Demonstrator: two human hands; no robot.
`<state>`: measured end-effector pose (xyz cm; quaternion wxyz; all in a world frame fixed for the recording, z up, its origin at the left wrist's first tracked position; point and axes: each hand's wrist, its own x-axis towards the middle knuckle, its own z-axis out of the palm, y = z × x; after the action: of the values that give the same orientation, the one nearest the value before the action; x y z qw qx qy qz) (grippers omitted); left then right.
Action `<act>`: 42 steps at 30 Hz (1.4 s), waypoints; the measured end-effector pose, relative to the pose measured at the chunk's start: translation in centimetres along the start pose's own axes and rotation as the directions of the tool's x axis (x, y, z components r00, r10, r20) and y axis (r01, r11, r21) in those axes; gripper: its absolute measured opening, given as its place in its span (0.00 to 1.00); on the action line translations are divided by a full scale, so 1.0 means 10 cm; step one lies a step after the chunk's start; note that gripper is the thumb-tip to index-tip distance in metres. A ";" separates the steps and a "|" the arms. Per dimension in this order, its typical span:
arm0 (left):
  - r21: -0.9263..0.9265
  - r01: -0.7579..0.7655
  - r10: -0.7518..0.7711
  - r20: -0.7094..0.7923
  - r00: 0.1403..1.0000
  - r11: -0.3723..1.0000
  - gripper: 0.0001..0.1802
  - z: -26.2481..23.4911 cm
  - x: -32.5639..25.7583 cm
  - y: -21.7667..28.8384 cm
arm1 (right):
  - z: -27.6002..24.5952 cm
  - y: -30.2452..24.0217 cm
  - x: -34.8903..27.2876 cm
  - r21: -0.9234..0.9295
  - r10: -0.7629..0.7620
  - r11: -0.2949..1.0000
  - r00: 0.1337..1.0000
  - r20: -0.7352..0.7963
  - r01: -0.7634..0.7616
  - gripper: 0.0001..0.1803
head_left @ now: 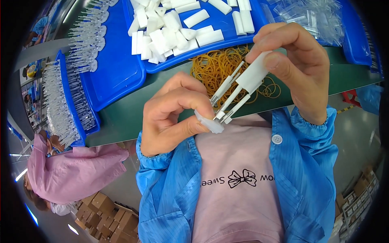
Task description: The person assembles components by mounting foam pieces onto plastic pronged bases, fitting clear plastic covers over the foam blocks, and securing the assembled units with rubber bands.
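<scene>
My left hand (172, 111) pinches the flat, pale base of a white plastic pronged part (208, 122) between thumb and fingers. The prongs slant up to the right, some tipped with thin metal-like pins. Between the thumb and fingers of my right hand (304, 60) is a white block (256, 75) like those in the tray. Its lower end meets the middle prong; whether the prong goes inside I cannot tell. Both pieces are held above the table edge, in front of a pile of yellow-brown rubber bands (216, 67).
Many white blocks (162, 38) fill a blue tray (174, 62) at the back. Similar pronged parts (87, 38) line blue trays on the left; clear plastic pieces (312, 18) lie back right. The table (121, 127) is green. A person in pink (73, 170) and cardboard boxes (107, 216) are at lower left.
</scene>
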<state>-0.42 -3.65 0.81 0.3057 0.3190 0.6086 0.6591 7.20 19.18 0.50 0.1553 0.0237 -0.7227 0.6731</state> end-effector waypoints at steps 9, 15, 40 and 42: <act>-0.178 -0.015 -0.014 -0.163 0.987 0.984 0.17 0.17 0.06 0.00 | 0.18 0.02 -0.06 0.253 0.102 0.961 0.993 0.052 -0.112 0.11; -0.123 -0.089 0.072 -0.134 0.988 0.988 0.21 0.14 0.12 -0.04 | 0.25 0.02 -0.07 0.346 0.146 0.925 0.987 0.063 -0.159 0.11; -0.059 -0.073 0.049 -0.337 0.940 0.996 0.13 0.00 0.07 -0.05 | -0.07 0.33 0.61 -0.910 -0.116 0.329 0.967 0.227 0.253 0.18; 0.007 -0.095 0.092 -0.335 0.938 0.995 0.12 -0.01 0.05 -0.07 | -0.06 0.34 0.60 -0.892 -0.116 0.372 0.966 0.230 0.257 0.19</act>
<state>-0.85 -3.26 0.12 0.1675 0.2293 0.6327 0.7205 0.77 21.14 -1.19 0.1710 0.0594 -0.9735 0.1401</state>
